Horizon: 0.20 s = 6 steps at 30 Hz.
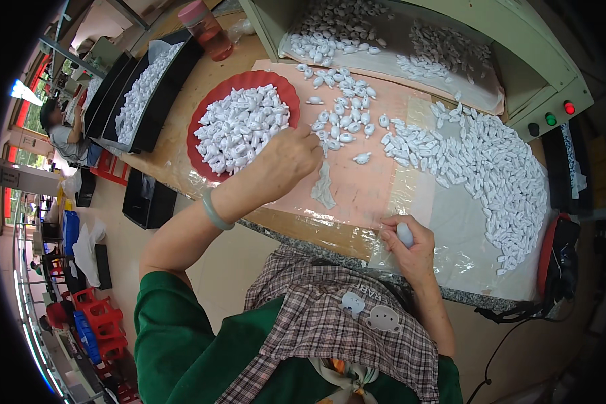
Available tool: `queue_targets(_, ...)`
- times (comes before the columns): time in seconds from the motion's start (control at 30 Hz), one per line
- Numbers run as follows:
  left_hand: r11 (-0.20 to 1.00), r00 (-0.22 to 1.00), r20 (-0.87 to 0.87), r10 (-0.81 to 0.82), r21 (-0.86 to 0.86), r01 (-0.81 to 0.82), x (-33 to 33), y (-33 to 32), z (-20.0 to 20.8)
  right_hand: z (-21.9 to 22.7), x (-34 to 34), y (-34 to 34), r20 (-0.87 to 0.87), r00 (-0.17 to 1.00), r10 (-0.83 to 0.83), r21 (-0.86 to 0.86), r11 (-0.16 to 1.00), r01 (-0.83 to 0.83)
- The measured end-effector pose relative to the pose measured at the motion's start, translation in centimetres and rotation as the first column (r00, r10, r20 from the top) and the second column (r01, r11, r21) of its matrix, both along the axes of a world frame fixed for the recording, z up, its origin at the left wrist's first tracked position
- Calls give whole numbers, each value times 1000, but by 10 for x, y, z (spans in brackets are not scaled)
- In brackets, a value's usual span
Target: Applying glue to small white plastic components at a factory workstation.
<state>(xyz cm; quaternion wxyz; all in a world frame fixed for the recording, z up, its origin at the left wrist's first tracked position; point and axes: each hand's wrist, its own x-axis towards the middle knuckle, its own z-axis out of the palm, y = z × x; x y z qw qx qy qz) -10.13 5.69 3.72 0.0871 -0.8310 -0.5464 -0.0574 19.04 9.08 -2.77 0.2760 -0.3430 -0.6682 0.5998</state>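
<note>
My left hand point(291, 159), with a pale bangle at its wrist, reaches across the table beside a scalloped red bowl point(291, 95). Its fingers are pinched together at the edge of some scattered white oval pieces point(347, 121); what they hold, if anything, is hidden. Small white pieces point(239, 128) heap up in the bowl. Near the table's front edge, my right hand point(413, 250) is closed around a pale grey, rounded handle-like thing point(405, 235), whose other end I cannot make out. A crumpled whitish scrap point(324, 186) lies on the pink sheet point(360, 192) between my hands.
A broad pile of slim white pieces point(495, 178) covers the table's right. Behind stands a pale green box-shaped machine point(549, 67) with more pieces inside. Black trays point(151, 101) and a pink-lidded bottle point(207, 32) stand at left. Another person point(67, 135) sits far left.
</note>
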Motion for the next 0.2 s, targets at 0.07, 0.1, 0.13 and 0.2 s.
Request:
queue_targets(0.07, 1000, 999, -34, 7, 11, -7, 2, -2, -11, -1, -1, -1, -2, 1000, 5, -5, 1000, -5)
queue_targets(0.1, 1000, 1000, -31, 4, 12, -4, 5, -2, -11, -1, 0, -1, 1, 1000, 0, -3, 1000, 0)
queue_targets(0.13, 1000, 999, -39, 22, 11, -21, 8, -2, -12, -2, 0, -1, 4, 1000, -4, -1, 1000, 4)
queue_targets(0.2, 998, 996, -57, 63, -9, -64, 10, -3, -13, -1, 0, -1, -9, 1000, -3, 8, 1000, 3)
